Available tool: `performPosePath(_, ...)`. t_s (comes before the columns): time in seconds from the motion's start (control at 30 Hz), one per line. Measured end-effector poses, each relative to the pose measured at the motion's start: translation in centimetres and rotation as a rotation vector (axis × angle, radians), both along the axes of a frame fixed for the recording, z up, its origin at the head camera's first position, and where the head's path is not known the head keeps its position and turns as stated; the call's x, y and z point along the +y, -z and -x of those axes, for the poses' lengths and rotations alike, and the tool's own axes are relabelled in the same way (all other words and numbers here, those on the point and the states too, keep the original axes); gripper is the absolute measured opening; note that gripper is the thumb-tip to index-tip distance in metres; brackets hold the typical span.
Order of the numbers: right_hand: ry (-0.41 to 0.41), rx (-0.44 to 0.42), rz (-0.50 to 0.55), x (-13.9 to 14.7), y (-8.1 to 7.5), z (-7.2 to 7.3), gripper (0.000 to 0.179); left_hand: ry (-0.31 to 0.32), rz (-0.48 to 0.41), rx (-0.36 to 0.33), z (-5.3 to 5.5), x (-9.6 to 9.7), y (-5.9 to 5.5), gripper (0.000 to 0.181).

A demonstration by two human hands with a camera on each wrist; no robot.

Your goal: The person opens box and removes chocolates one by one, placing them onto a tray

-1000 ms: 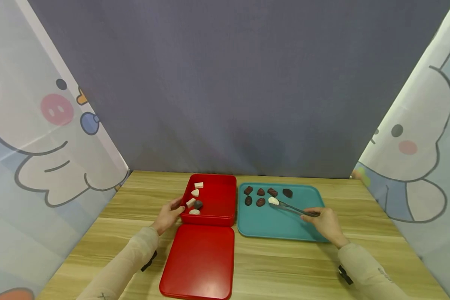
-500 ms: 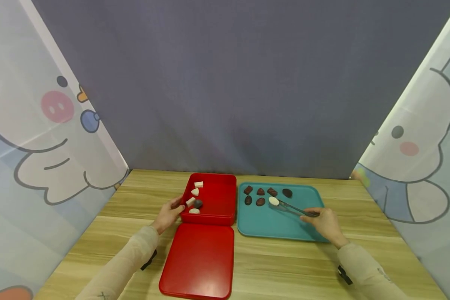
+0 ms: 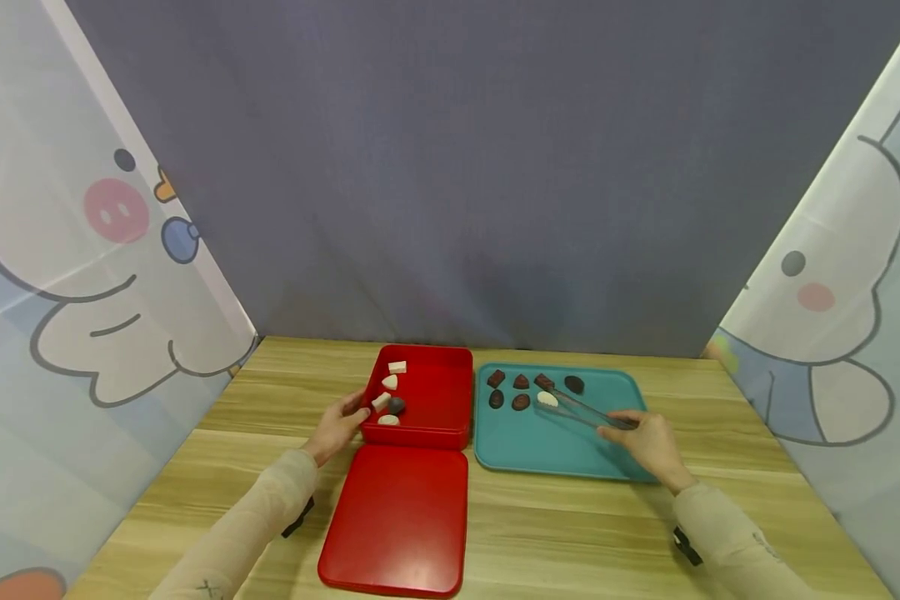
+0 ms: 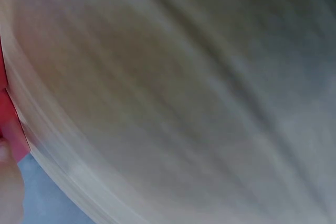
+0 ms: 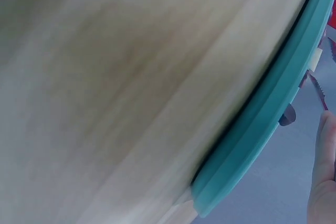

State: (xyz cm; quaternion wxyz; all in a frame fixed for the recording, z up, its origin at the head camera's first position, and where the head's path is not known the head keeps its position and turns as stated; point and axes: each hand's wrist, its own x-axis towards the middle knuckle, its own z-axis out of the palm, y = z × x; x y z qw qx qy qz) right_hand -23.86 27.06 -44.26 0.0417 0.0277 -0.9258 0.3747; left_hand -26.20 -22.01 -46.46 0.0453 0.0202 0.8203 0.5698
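a right hand (image 3: 651, 444) pinches slim grey tongs (image 3: 592, 408) with serrated tips, arms spread either side of a small ridged white oval piece (image 3: 547, 399) on a round-cornered teal tray (image 3: 543, 446); the left hand (image 3: 337, 427), thumb and fingers parted, touches a glossy red rectangular box (image 3: 441, 398), grip unclear.

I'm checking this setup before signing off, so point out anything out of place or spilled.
The dark piece in the red box looks odd among four pale pieces. On the teal tray, the white piece stands out against six dark pieces. Nothing looks spilled.
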Motion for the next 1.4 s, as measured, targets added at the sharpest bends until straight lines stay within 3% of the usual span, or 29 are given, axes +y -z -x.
performPosePath(0.43, 0.008, 0.015, 0.056, -1.2, -1.3, 0.5, 0.056, 0.009, 0.008, 0.013, -0.1, -0.1, -0.1, 0.052)
performPosePath(0.97, -0.063, 0.024, 0.197, -7.8, -2.6, 1.9, 0.047, -0.003, 0.013, 0.013, 0.0, -0.1, -0.1, 0.051)
performPosePath(1.4, -0.149, -0.025, 0.271, -12.0, -3.0, 2.8, 0.047, -0.003, 0.004, 0.000, 0.0, 0.0, -0.1, 0.051)
